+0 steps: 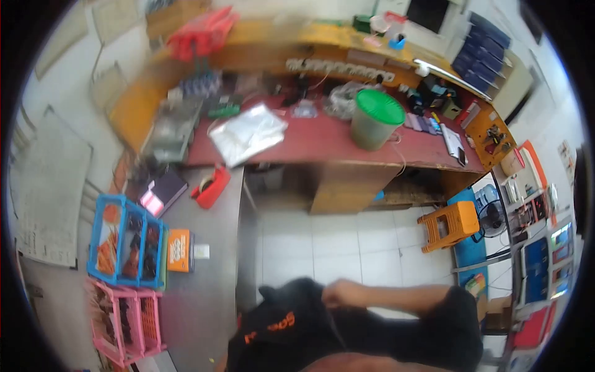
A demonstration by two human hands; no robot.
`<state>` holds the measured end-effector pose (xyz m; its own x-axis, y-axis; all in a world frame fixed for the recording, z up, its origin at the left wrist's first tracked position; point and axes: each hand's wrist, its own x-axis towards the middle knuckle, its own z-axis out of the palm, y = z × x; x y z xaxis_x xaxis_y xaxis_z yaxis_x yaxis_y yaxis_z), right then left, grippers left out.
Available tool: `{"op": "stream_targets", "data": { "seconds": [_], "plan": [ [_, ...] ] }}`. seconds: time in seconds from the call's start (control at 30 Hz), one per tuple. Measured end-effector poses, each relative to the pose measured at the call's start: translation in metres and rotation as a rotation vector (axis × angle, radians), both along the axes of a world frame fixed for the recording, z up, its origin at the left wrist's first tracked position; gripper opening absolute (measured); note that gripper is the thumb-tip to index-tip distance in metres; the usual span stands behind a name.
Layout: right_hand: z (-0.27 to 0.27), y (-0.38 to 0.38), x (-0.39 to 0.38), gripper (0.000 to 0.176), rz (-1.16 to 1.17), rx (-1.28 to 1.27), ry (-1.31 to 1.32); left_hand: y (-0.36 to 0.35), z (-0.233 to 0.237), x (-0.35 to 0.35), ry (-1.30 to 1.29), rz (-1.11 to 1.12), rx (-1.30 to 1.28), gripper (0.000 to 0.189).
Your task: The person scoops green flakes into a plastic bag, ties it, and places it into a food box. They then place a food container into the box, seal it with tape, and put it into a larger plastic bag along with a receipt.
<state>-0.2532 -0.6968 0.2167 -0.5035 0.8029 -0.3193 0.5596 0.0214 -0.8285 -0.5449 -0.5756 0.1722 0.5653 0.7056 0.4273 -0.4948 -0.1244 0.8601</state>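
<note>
My right hand (342, 294) is closed at the edge of a black shirt (279, 316) with orange lettering, just in front of my body. Its fingers are curled in against the dark cloth, and the bare forearm reaches back to a black sleeve on the right. A thin cord or seam runs down the cloth below the hand. At the bottom left only a sliver of skin shows beside the shirt; my left hand itself is out of sight.
A grey table (204, 248) on the left bears a blue basket rack (127, 242), a pink rack (127, 322), an orange box (180, 250) and a red tape dispenser (211, 187). Ahead, a red-topped desk (310, 139) holds a green-lidded bucket (375, 121). An orange stool (451, 225) stands right.
</note>
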Motion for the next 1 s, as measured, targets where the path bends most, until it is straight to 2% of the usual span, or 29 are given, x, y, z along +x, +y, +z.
{"op": "stream_targets", "data": {
  "seconds": [0.07,0.13,0.27,0.3,0.43,0.5,0.53,0.6,0.63,0.67,0.73,0.77,0.8,0.87,0.9,0.93,1.0],
  "plan": [
    [0.033,0.036,-0.011,0.012,-0.001,0.12,-0.124,-0.034,-0.015,-0.03,0.02,0.069,-0.13,0.042],
    [0.029,0.066,-0.017,0.017,0.116,0.319,-0.177,-0.091,-0.016,-0.064,0.068,0.192,-0.284,0.042],
    [0.048,0.13,-0.016,0.018,0.133,0.255,-0.189,-0.154,0.03,-0.1,0.172,0.37,-0.449,0.043],
    [0.045,0.152,-0.01,0.018,0.11,0.092,-0.075,-0.145,0.03,-0.097,0.176,0.389,-0.443,0.043],
    [0.032,0.23,0.007,0.018,0.192,-0.069,0.023,-0.108,0.036,-0.077,0.179,0.442,-0.413,0.044],
    [0.022,0.268,0.012,0.016,0.267,0.103,0.01,-0.098,0.04,-0.056,0.183,0.491,-0.413,0.044],
    [0.018,0.288,0.017,0.016,0.303,0.088,0.019,-0.094,0.043,-0.043,0.183,0.52,-0.418,0.045],
    [0.014,0.333,0.031,0.015,0.442,0.379,-0.098,-0.081,0.047,-0.008,0.167,0.58,-0.42,0.045],
    [0.017,0.355,0.039,0.015,0.479,0.417,-0.166,-0.074,0.049,0.011,0.155,0.607,-0.418,0.045],
    [0.011,0.381,0.048,0.015,0.51,0.426,-0.165,-0.062,0.048,0.028,0.143,0.63,-0.404,0.045],
    [-0.015,0.419,0.068,0.016,0.552,0.604,-0.214,-0.05,0.053,0.058,0.127,0.662,-0.409,0.046],
    [-0.028,0.44,0.074,0.018,0.518,0.414,-0.219,-0.05,0.061,0.071,0.123,0.67,-0.428,0.046],
    [-0.026,0.455,0.075,0.018,0.528,0.417,-0.218,-0.038,0.062,0.078,0.12,0.673,-0.415,0.046],
    [-0.02,0.484,0.074,0.024,0.667,0.3,-0.008,-0.009,0.06,0.088,0.111,0.669,-0.373,0.047],
    [-0.032,0.504,0.078,0.02,0.784,0.06,0.049,-0.002,0.065,0.092,0.111,0.661,-0.376,0.047],
    [-0.041,0.526,0.083,0.02,0.788,0.063,0.055,0.008,0.067,0.093,0.116,0.659,-0.361,0.047],
    [-0.059,0.565,0.102,0.022,0.501,-0.179,0.273,0.021,0.076,0.093,0.138,0.663,-0.338,0.047]
  ]
}}
